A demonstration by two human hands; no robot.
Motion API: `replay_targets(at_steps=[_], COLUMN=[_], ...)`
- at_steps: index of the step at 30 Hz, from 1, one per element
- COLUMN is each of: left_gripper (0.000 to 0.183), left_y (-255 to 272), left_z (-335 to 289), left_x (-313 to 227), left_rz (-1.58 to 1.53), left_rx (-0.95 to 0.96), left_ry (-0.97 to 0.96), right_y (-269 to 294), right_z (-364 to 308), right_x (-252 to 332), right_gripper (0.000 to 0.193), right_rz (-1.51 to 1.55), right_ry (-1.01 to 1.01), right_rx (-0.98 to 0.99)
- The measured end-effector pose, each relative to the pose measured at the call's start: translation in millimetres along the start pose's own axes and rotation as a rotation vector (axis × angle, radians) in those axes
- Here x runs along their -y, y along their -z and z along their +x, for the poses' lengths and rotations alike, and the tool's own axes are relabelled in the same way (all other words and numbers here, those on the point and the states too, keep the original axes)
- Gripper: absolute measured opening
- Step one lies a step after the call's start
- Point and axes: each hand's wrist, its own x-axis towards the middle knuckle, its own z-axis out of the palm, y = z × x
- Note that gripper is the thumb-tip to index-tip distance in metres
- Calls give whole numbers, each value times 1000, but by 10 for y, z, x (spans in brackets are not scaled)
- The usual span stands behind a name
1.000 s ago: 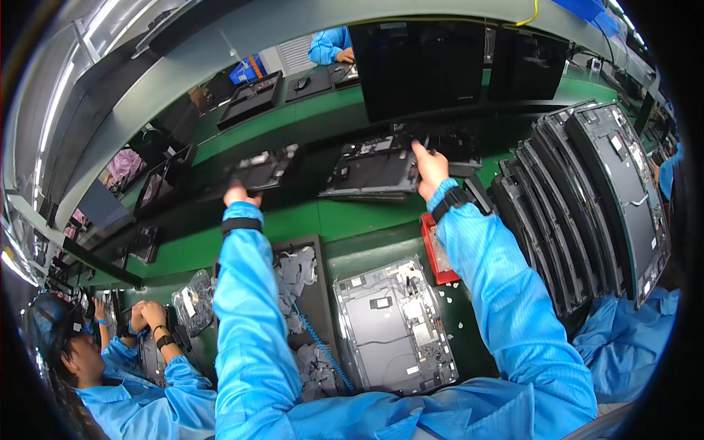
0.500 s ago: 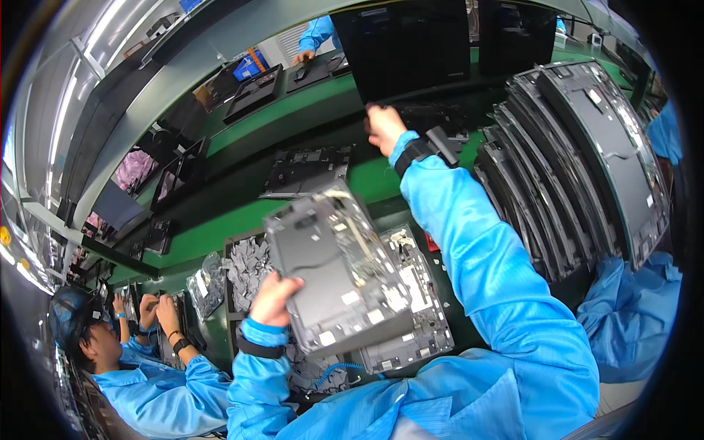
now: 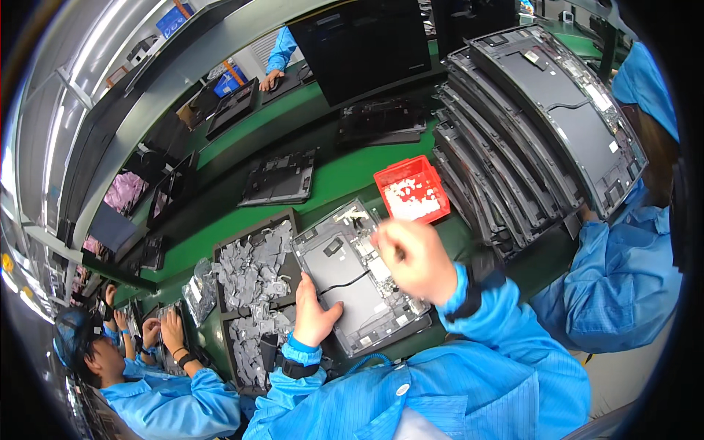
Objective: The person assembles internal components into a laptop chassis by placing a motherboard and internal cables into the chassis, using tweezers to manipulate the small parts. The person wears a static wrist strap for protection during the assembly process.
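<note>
From afar, I see the left hand (image 3: 314, 317) spread on a grey panel (image 3: 356, 268), apparently unfinished; the blurred right hand's (image 3: 419, 262) hold I cannot tell.

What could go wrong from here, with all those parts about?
The left hand touches the grey panel, while the blurred right hand is over its exposed circuit parts; a slip might damage them. The red bin of loose white pieces stands just beyond; a knock could scatter them. At the right, the row of panels leans at a slant, so a bump might set it sliding.
</note>
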Motion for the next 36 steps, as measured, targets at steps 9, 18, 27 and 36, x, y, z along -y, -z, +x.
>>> replay_targets(at_steps=[9,18,27,36], left_gripper=[73,50,35,39], left_y=[205,-393,-798,-815], left_z=[450,3603,4427,4275], left_x=[-240,-175,372,-7], left_rz=[374,274,251,-345], left_rx=[-97,-125,-57,-53], left_ry=[-215,-66,368,702], right_y=[49,43,62,65], right_z=[-962,-956,-961,-989], right_x=[-468,-709,-763,-778], right_gripper=[29,24,26,25], right_rz=[-395,-174,-162,-139], right_ry=[-437,-212,-167,-207], right_rx=[342,258,287,266])
